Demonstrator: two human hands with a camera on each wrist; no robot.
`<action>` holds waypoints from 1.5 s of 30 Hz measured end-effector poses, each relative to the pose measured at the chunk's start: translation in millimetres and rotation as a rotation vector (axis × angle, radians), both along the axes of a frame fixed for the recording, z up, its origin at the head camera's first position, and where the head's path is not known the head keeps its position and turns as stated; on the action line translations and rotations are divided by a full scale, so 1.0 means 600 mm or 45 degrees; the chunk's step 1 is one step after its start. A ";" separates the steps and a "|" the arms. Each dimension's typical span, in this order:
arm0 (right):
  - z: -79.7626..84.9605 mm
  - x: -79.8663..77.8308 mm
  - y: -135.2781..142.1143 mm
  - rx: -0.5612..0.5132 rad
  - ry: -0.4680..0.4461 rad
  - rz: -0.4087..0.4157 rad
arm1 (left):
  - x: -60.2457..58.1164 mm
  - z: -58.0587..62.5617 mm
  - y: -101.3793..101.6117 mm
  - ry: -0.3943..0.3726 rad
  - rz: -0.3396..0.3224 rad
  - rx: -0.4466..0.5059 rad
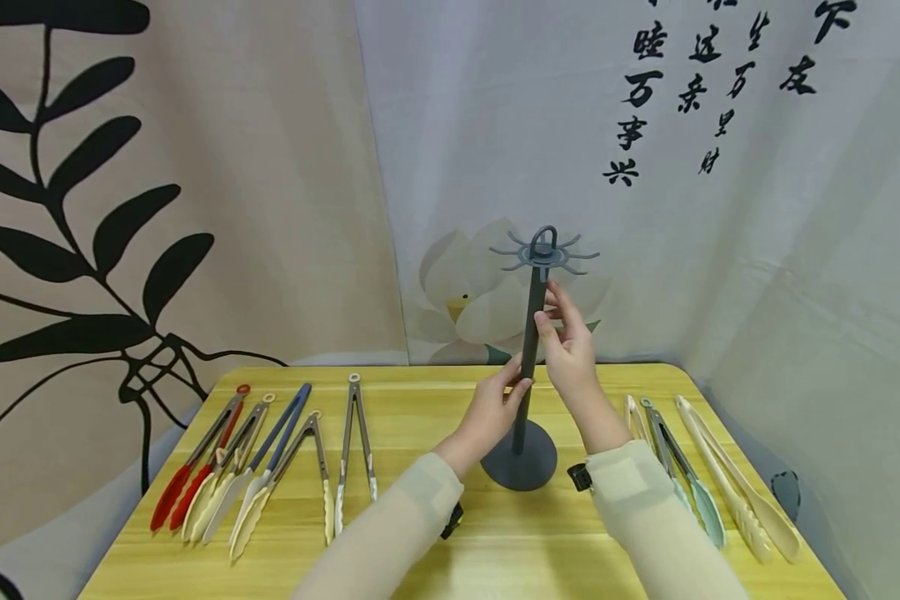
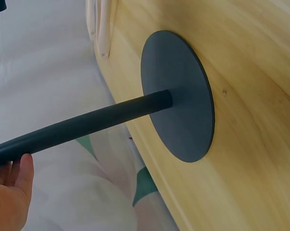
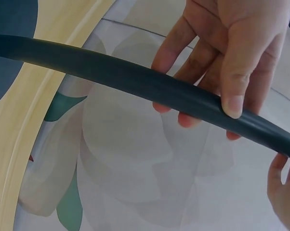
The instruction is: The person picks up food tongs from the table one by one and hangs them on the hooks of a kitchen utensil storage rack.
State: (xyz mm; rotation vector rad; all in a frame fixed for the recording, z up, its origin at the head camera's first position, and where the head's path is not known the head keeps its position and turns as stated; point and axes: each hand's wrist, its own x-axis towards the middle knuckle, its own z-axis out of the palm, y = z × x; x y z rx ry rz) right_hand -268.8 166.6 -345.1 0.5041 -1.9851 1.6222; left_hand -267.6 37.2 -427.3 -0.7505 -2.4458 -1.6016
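Note:
A dark grey utensil stand (image 1: 532, 350) rises near the middle of the table, with a round base, a slim pole and a ring of curved hooks (image 1: 570, 257) under a loop at the top. My left hand (image 1: 491, 408) grips the pole about halfway up, thumb in front and fingers behind. Higher up, just below the hooks, my right hand (image 1: 572, 358) holds the pole between thumb and fingers. The right wrist view shows both hands on the pole: the left hand (image 3: 248, 53) above, the right hand (image 3: 285, 195) at the edge. In the left wrist view the round base (image 2: 178, 125) lies against the wood.
Several tongs lie on the table's left, including red-tipped tongs (image 1: 198, 462), blue-handled tongs (image 1: 270, 450) and white-tipped tongs (image 1: 354, 442). At the right lie mint green tongs (image 1: 690, 467) and pale tongs (image 1: 742, 483). A printed curtain (image 1: 480, 150) hangs behind the table.

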 end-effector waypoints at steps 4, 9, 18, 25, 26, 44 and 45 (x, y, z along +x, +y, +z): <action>0.001 0.000 -0.014 -0.004 -0.001 0.018 | 0.001 -0.002 -0.014 0.008 0.006 0.011; 0.018 0.019 -0.035 0.004 0.007 0.045 | 0.000 -0.006 -0.030 0.029 0.023 0.003; 0.007 0.009 -0.048 -0.013 0.041 0.078 | 0.002 -0.004 -0.049 0.024 0.049 -0.032; 0.007 0.006 -0.061 -0.018 0.046 0.091 | 0.003 -0.003 -0.064 0.026 0.059 -0.042; 0.010 0.010 -0.064 -0.019 0.049 0.098 | 0.003 -0.003 -0.065 0.039 0.061 -0.039; 0.029 0.027 -0.094 0.003 0.085 0.126 | 0.004 -0.004 -0.089 0.068 0.094 -0.042; 0.028 0.027 -0.095 0.003 0.087 0.127 | 0.004 -0.005 -0.090 0.072 0.097 -0.044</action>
